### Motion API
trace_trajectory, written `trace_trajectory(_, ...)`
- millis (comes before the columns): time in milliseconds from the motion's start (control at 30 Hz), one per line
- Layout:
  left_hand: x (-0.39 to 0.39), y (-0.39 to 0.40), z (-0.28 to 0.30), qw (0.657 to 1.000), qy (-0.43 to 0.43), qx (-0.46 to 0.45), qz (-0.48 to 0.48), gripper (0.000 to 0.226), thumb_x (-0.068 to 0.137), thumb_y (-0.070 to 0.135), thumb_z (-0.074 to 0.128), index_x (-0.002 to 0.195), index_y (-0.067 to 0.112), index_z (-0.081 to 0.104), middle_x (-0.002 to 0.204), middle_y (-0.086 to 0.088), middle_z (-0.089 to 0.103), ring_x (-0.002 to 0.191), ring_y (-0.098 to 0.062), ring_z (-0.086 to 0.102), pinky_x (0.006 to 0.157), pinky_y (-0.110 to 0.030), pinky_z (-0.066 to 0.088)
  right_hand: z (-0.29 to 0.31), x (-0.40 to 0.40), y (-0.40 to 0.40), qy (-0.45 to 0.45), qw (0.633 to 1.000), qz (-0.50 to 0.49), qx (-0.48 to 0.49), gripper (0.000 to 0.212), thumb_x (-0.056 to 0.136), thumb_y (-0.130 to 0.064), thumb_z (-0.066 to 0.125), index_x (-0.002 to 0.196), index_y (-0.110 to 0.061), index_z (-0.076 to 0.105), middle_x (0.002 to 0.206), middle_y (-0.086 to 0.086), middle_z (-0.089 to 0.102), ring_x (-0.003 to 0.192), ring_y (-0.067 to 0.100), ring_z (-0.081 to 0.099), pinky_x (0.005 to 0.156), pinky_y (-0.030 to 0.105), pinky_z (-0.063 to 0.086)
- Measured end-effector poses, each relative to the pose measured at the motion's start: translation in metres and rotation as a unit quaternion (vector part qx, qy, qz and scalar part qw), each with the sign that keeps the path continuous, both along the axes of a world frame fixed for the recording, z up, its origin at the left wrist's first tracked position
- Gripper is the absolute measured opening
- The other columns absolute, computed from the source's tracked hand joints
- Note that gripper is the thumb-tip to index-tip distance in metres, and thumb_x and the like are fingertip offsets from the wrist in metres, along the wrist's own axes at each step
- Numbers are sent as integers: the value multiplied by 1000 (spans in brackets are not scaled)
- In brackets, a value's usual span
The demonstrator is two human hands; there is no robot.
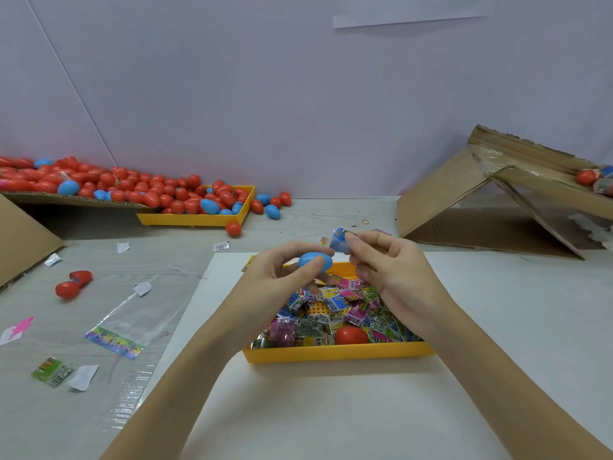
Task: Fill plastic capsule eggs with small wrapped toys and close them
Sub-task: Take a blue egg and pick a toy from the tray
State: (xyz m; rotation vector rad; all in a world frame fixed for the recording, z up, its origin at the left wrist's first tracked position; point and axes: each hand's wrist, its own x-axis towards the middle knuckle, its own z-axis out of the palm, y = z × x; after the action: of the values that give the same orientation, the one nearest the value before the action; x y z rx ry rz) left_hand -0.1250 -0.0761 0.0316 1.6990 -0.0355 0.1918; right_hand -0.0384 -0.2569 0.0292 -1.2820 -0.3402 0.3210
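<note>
Nearest me, a yellow plastic tray [335, 356] is sitting on a smooth white sheet [298, 410], heaped with crinkly, glossy wrapped toys [351, 310] and one round red egg [351, 335]. Above it I am seeing my left hand [282, 273] curling its fingers and thumb around a smooth blue capsule egg [315, 263], and my right hand [391, 263] pinching a small blue wrapped toy [341, 240] just beside that egg's far end. Off to the left, an opened red egg [73, 283] and a clear cellophane bag [132, 320] are lying on the pale table [318, 214]. Further back, red and blue eggs [132, 187] are spilling off corrugated cardboard [66, 199] into a second yellow tray [195, 220]; a folded cardboard box [481, 200] is standing at far right.
</note>
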Motion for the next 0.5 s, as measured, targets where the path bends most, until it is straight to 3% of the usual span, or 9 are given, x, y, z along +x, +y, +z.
trace_trajectory(167, 2, -7, -3, 994, -23, -101, 32, 20, 94, 36, 69, 105, 20, 69, 97, -15, 76, 73, -34, 75, 64, -29, 59, 1, -1, 0, 68, 996, 17, 59, 36, 77, -20, 79, 108, -4, 73, 81, 0, 74, 77, 7, 70, 67, 16, 57)
trace_trajectory(267, 1, -9, -2, 995, -14, -97, 18, 29, 89, 41, 75, 108, 19, 74, 103, -10, 78, 85, -33, 78, 74, -25, 61, 0, -2, 0, 68, 996, 5, 58, 33, 82, -16, 77, 113, -5, 74, 86, 0, 77, 81, 8, 72, 70, 17, 58)
trace_trajectory(333, 0, -8, -3, 996, -13, -84, 2, 31, 89, 31, 77, 118, 19, 72, 104, -7, 79, 92, -30, 78, 80, -23, 60, -2, -3, 1, 69, 996, -9, 51, 26, 88, -11, 74, 114, -5, 74, 89, 3, 77, 83, 9, 73, 72, 19, 58)
trace_trajectory(400, 0, -9, -2, 997, -15, -72, -3, 30, 90, 23, 75, 119, 15, 70, 101, -8, 79, 89, -30, 78, 77, -24, 61, -2, -4, 2, 83, 994, -18, 64, 23, 88, -10, 75, 110, -3, 74, 91, 8, 76, 83, 13, 74, 73, 21, 59)
trace_trajectory(500, 0, -12, -3, 999, -15, -47, 16, 30, 88, 32, 73, 113, 14, 72, 96, -5, 78, 84, -27, 78, 73, -24, 60, -1, -6, 3, 126, 986, -9, 106, 22, 89, -4, 74, 110, 0, 70, 96, 13, 77, 84, 18, 76, 72, 23, 61)
